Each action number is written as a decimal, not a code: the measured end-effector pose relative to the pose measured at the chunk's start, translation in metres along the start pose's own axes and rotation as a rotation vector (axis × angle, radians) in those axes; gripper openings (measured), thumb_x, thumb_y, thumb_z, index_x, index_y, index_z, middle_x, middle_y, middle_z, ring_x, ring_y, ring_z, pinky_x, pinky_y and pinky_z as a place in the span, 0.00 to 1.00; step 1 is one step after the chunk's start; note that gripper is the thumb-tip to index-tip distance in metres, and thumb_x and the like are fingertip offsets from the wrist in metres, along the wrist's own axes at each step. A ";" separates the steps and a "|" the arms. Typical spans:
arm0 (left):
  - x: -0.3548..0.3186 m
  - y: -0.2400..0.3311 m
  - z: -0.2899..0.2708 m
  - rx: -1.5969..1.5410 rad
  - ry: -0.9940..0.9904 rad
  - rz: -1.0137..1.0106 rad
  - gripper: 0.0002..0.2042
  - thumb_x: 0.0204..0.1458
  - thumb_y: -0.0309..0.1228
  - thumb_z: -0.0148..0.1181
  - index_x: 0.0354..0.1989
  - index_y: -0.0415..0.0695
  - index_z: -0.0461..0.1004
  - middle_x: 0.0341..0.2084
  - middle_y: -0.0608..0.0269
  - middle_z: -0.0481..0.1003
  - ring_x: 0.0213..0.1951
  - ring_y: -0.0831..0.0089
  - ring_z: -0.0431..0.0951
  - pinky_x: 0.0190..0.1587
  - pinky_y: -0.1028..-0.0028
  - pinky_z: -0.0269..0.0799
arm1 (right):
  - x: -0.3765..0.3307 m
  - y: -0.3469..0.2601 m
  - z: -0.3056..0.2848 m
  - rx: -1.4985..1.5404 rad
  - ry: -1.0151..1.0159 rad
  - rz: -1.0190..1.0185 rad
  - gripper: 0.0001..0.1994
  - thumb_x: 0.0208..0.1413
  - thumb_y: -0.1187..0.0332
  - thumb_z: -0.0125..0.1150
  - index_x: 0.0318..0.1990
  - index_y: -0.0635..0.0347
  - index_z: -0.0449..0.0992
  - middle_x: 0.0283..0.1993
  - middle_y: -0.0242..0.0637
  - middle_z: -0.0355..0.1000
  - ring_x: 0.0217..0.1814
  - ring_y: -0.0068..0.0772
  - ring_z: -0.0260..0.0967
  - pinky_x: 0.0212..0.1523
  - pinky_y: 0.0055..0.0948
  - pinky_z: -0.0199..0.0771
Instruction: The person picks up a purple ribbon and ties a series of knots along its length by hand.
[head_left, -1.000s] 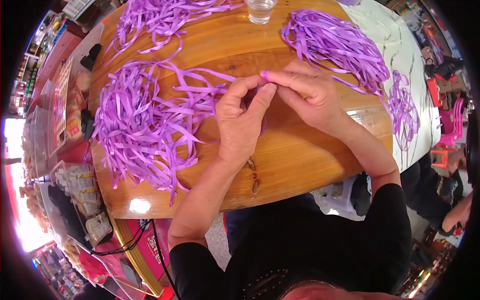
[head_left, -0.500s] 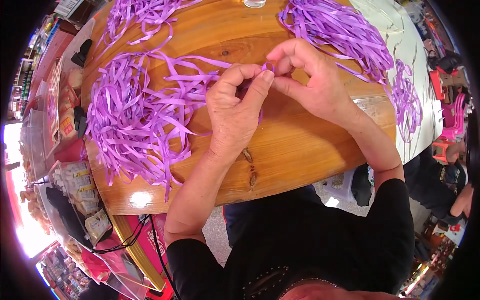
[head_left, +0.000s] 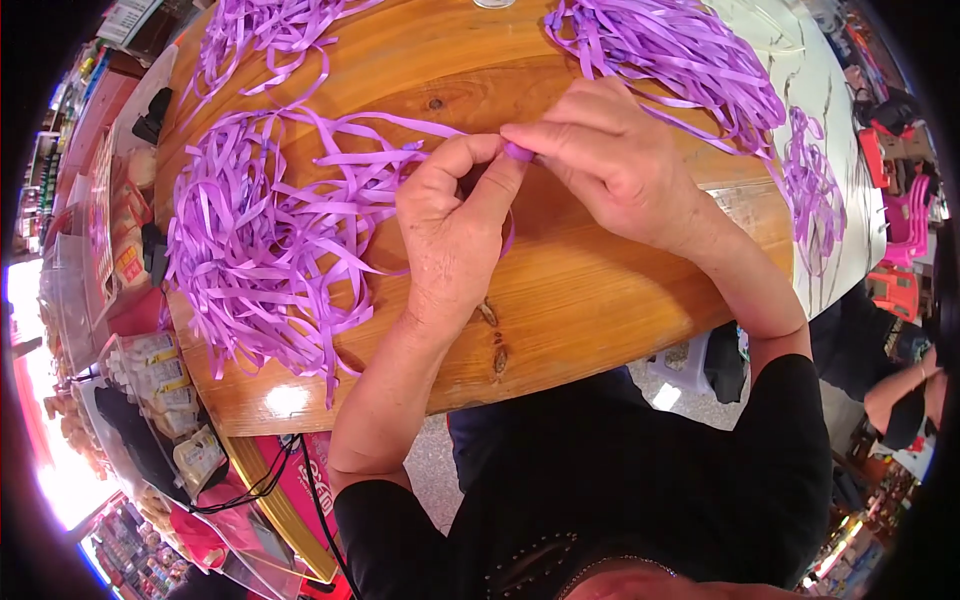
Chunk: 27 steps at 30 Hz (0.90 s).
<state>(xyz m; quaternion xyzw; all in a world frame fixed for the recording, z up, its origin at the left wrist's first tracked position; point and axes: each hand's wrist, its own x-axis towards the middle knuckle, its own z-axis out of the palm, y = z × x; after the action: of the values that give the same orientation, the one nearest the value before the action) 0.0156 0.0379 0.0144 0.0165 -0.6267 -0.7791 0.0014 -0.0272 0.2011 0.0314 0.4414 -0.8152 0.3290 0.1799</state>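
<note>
At the centre of the frame the left hand (head_left: 455, 235) and the right hand (head_left: 610, 160) are meeting fingertip to fingertip, both pinching closed on one purple ribbon strip (head_left: 519, 152), which is looping down under the left palm over the wooden table (head_left: 600, 300). The step in hand looks like folding or rolling the strip's end; the next move probably calls for a firm pinch while the other hand is turning the ribbon. Left of the hands a big heap of ribbon strips (head_left: 260, 240) is lying loose; another ribbon pile (head_left: 670, 50) is sitting at the upper right.
</note>
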 end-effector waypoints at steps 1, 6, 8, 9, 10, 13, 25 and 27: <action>0.000 -0.003 0.000 0.038 0.039 0.041 0.04 0.53 0.24 0.57 0.35 0.38 0.75 0.17 0.77 0.67 0.17 0.91 0.60 0.17 0.85 0.53 | -0.001 0.001 0.001 -0.149 0.040 -0.119 0.15 0.38 0.77 0.63 0.38 0.65 0.77 0.29 0.35 0.67 0.31 0.35 0.65 0.33 0.30 0.64; 0.003 0.002 -0.005 -0.027 0.031 -0.142 0.04 0.51 0.24 0.60 0.34 0.37 0.75 0.19 0.75 0.69 0.20 0.90 0.61 0.20 0.85 0.55 | 0.006 0.008 -0.005 -0.237 0.006 -0.320 0.17 0.35 0.73 0.61 0.38 0.66 0.76 0.31 0.35 0.68 0.34 0.36 0.66 0.36 0.33 0.65; 0.007 0.002 -0.006 0.014 0.038 -0.130 0.05 0.49 0.23 0.61 0.33 0.37 0.75 0.20 0.72 0.70 0.21 0.88 0.62 0.22 0.84 0.56 | 0.011 0.013 -0.007 -0.241 -0.007 -0.404 0.18 0.35 0.72 0.60 0.39 0.66 0.76 0.32 0.36 0.68 0.35 0.36 0.66 0.37 0.34 0.66; 0.008 0.002 -0.009 0.015 0.039 -0.133 0.05 0.49 0.23 0.61 0.33 0.37 0.75 0.20 0.72 0.70 0.21 0.88 0.62 0.22 0.84 0.56 | 0.013 0.015 -0.008 -0.223 -0.037 -0.444 0.17 0.36 0.72 0.59 0.39 0.66 0.76 0.33 0.36 0.69 0.36 0.37 0.67 0.37 0.34 0.66; 0.010 0.001 -0.012 -0.031 -0.003 -0.186 0.05 0.49 0.24 0.62 0.33 0.37 0.75 0.20 0.72 0.70 0.21 0.88 0.62 0.22 0.84 0.56 | 0.014 0.017 -0.008 -0.203 -0.068 -0.484 0.17 0.38 0.72 0.59 0.40 0.66 0.76 0.34 0.37 0.69 0.37 0.38 0.67 0.38 0.33 0.67; 0.014 0.000 -0.020 -0.082 -0.087 -0.266 0.06 0.47 0.25 0.63 0.33 0.37 0.75 0.20 0.72 0.69 0.21 0.87 0.62 0.22 0.85 0.55 | 0.015 0.024 -0.008 -0.153 -0.106 -0.475 0.17 0.39 0.71 0.58 0.41 0.66 0.76 0.34 0.36 0.70 0.36 0.38 0.67 0.37 0.33 0.67; 0.012 -0.002 -0.012 -0.123 -0.022 -0.184 0.06 0.47 0.24 0.63 0.33 0.39 0.75 0.23 0.76 0.69 0.23 0.89 0.63 0.25 0.87 0.57 | 0.009 0.023 -0.008 0.057 0.140 -0.169 0.08 0.42 0.68 0.67 0.31 0.57 0.75 0.28 0.32 0.69 0.31 0.33 0.68 0.33 0.30 0.65; 0.011 -0.001 -0.012 -0.116 0.002 -0.159 0.05 0.47 0.24 0.62 0.33 0.39 0.75 0.23 0.76 0.70 0.24 0.89 0.63 0.26 0.88 0.58 | 0.009 0.014 -0.009 0.066 0.090 -0.124 0.09 0.41 0.72 0.66 0.33 0.60 0.76 0.29 0.34 0.70 0.32 0.33 0.68 0.33 0.28 0.66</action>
<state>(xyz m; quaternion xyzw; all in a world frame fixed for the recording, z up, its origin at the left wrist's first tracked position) 0.0046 0.0264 0.0107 0.0666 -0.5771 -0.8118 -0.0588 -0.0436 0.2070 0.0380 0.4815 -0.7661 0.3635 0.2219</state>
